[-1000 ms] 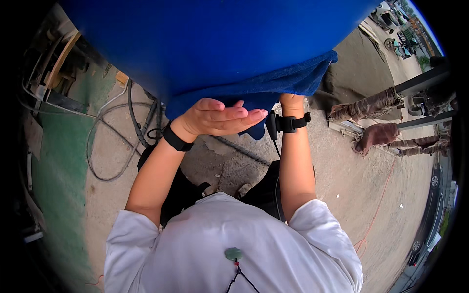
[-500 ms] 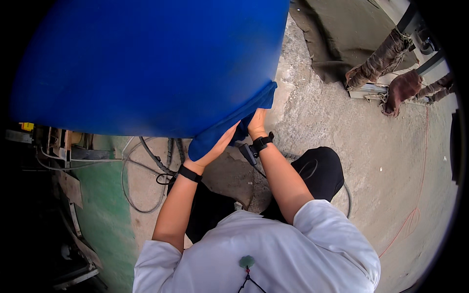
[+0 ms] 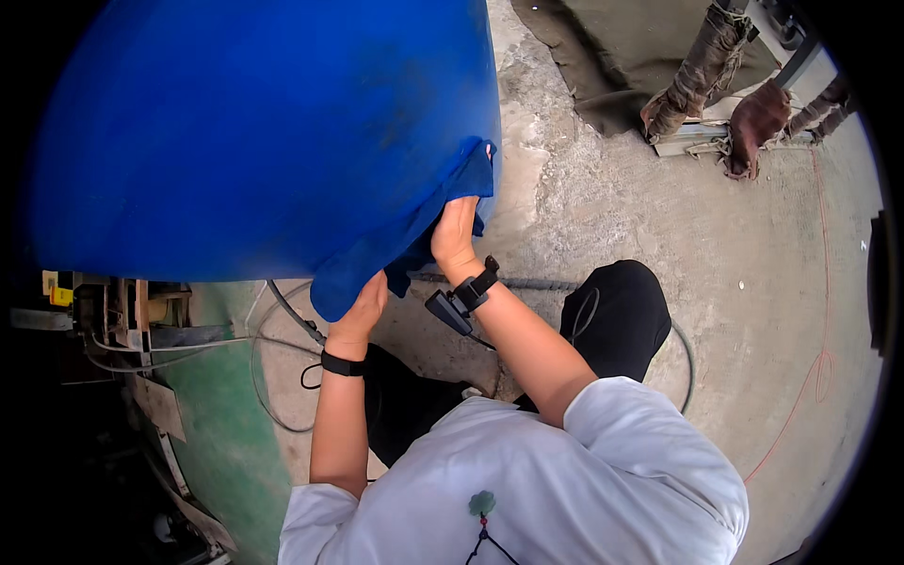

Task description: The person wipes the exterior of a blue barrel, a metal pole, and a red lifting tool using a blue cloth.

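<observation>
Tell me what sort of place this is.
Probably an outdoor work yard or workshop forecourt: rough cracked concrete ground, loose cables trailing across it, and a big blue drum being wiped with a blue cloth.

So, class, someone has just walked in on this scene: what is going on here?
A person in a white T-shirt is crouched on a concrete floor beside a large blue plastic drum. Both hands press a blue cloth against the drum's lower side. The right hand holds the cloth higher up, and the left hand grips its lower edge. Each wrist wears a black band. Cables lie on the floor near the knees.
</observation>
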`<action>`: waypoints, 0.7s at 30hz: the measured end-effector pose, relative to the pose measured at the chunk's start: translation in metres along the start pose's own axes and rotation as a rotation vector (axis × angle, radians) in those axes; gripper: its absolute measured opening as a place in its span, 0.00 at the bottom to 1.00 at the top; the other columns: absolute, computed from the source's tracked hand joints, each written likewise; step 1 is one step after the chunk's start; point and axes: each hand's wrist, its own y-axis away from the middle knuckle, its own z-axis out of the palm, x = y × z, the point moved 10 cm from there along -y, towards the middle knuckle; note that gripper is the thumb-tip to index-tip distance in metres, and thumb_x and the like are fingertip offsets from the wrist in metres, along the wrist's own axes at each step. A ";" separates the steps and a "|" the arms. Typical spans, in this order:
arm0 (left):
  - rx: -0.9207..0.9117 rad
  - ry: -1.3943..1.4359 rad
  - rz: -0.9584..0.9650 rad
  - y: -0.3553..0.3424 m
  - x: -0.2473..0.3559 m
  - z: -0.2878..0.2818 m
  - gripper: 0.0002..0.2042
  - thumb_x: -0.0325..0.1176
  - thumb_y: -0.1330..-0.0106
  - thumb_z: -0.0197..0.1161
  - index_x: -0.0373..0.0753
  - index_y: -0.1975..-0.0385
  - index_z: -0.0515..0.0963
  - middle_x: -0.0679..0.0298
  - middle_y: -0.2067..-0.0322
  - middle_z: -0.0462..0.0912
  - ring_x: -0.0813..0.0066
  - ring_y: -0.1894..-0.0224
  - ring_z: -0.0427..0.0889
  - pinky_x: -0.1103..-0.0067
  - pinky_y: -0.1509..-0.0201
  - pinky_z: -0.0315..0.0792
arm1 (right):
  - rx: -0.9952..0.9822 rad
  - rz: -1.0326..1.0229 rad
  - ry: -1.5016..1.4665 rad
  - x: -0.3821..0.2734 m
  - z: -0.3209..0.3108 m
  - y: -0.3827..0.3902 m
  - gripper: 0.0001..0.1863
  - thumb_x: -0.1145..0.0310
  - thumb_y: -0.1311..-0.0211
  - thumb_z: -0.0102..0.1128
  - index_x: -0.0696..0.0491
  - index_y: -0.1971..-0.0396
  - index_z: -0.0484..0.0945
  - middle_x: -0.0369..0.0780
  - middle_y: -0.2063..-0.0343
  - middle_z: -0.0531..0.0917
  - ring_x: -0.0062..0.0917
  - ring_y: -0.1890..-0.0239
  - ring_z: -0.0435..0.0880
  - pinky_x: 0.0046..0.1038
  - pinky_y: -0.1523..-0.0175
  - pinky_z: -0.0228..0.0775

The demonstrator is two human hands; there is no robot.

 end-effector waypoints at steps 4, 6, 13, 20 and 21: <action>0.079 -0.047 0.053 -0.079 0.020 -0.050 0.14 0.25 0.45 0.63 0.41 0.58 0.81 0.60 0.53 0.80 0.61 0.50 0.79 0.69 0.44 0.70 | -0.209 -0.463 0.074 -0.115 0.001 -0.100 0.34 0.56 0.30 0.38 0.62 0.33 0.47 0.53 0.31 0.46 0.48 0.29 0.41 0.41 0.28 0.32; 0.147 0.040 0.038 -0.123 0.032 -0.073 0.16 0.23 0.44 0.63 0.42 0.54 0.80 0.60 0.56 0.81 0.62 0.53 0.79 0.71 0.45 0.71 | -0.331 -0.461 0.048 -0.128 0.010 -0.156 0.34 0.48 0.30 0.37 0.64 0.38 0.59 0.54 0.35 0.58 0.43 0.33 0.56 0.37 0.31 0.47; 0.255 -0.031 0.034 -0.182 0.053 -0.095 0.24 0.20 0.47 0.61 0.49 0.49 0.79 0.64 0.55 0.81 0.64 0.53 0.80 0.74 0.45 0.71 | -0.620 0.096 -0.070 -0.129 0.025 -0.226 0.35 0.46 0.30 0.37 0.62 0.37 0.58 0.51 0.37 0.63 0.39 0.36 0.61 0.34 0.32 0.50; 0.086 0.004 0.056 -0.167 0.075 -0.032 0.25 0.19 0.47 0.59 0.48 0.48 0.78 0.58 0.54 0.79 0.57 0.50 0.77 0.68 0.43 0.69 | -0.525 0.428 -0.209 -0.033 0.009 -0.213 0.36 0.44 0.31 0.36 0.59 0.36 0.58 0.48 0.40 0.67 0.34 0.39 0.67 0.32 0.34 0.54; -0.011 -0.031 0.062 -0.160 0.077 -0.014 0.24 0.18 0.47 0.57 0.46 0.48 0.77 0.57 0.53 0.78 0.57 0.48 0.76 0.68 0.42 0.68 | -0.501 0.480 -0.237 -0.014 0.008 -0.204 0.36 0.43 0.31 0.36 0.59 0.36 0.58 0.48 0.40 0.68 0.34 0.40 0.67 0.31 0.34 0.55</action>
